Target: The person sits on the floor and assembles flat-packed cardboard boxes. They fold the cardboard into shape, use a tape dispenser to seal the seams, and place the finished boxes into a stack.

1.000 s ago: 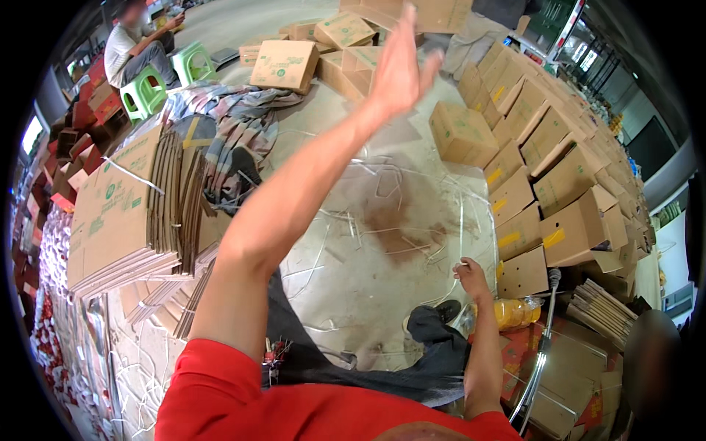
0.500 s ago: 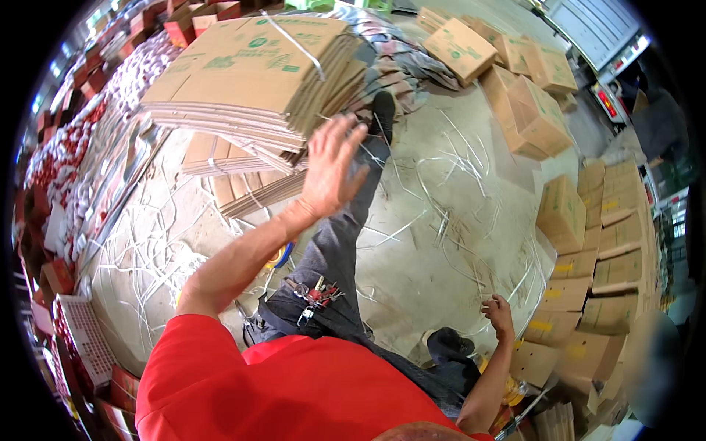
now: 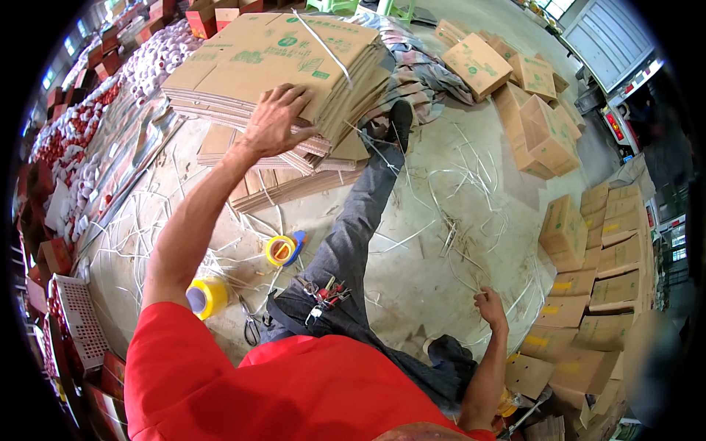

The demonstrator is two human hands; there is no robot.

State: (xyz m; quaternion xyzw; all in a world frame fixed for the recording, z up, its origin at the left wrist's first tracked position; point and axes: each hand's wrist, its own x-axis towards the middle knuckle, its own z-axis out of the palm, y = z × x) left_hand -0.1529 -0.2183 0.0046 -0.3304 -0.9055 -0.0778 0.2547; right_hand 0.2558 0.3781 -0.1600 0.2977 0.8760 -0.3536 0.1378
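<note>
My left hand [image 3: 276, 121] lies at the front edge of a stack of flattened cardboard boxes [image 3: 272, 45]. Its fingers rest on the top sheet, and the thumb stretches out beside the edge, so the hand is open. A white strap [image 3: 323, 48] runs across the stack's right part. Under it sits another bundle of flat cardboard [image 3: 243, 192], bound with straps. Low on the right, my right hand [image 3: 491, 305] hangs in the air above the floor. Its fingers are loosely bent, and I see nothing in them.
Tape rolls [image 3: 279, 251] [image 3: 208, 296] and scissors [image 3: 251, 328] lie left of my leg. Loose white straps [image 3: 463, 176] litter the floor. Cardboard boxes [image 3: 562, 231] line the right side, with more [image 3: 476, 66] at the back. A white crate [image 3: 79, 320] stands far left.
My left hand has come down and leftward from the air onto the cardboard stack. The view has shifted, so the tape rolls and scissors now show. My right hand stays low at the right.
</note>
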